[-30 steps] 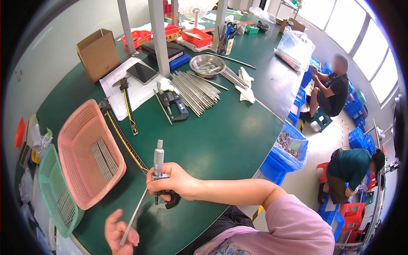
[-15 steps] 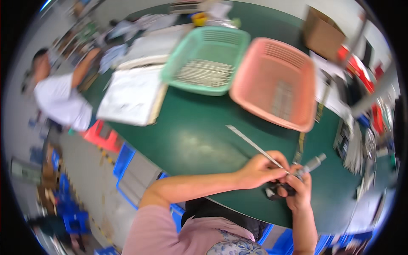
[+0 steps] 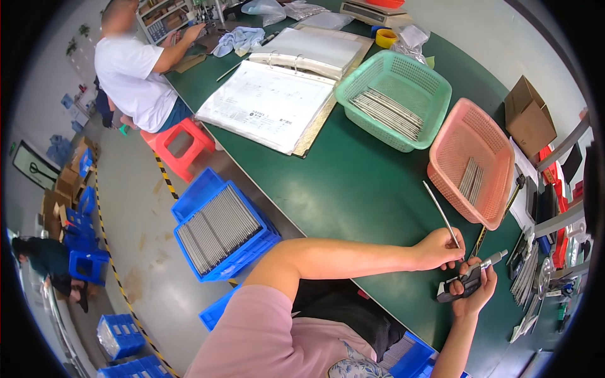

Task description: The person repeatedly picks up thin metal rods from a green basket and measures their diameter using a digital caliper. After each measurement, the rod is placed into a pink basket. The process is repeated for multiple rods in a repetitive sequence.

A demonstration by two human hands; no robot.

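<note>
My left hand (image 3: 436, 251) pinches the lower end of a thin metal rod (image 3: 440, 209), which slants up and to the left above the green table. Just to its right, my right hand (image 3: 479, 296) grips a micrometer (image 3: 467, 285) with a dark frame and a silver barrel. The rod's lower end is close to the micrometer's jaws; fingers hide whether they touch. Beyond the hands, a pink basket (image 3: 436, 165) has a few similar rods (image 3: 471, 181) lying in it. A green basket (image 3: 360, 123) to its left holds a larger layer of rods (image 3: 387, 112).
An open ring binder (image 3: 268, 104) lies left of the baskets. A cardboard box (image 3: 528, 116) stands at the far right. Beside the table, a blue crate (image 3: 217, 230) is packed with rods. A person (image 3: 129, 66) in white works at the far left, near a red stool (image 3: 183, 148).
The view has swung left, bringing the blue crate of rods into sight. Both hands keep their rod and micrometer; the rod now stands steeper in the picture.
</note>
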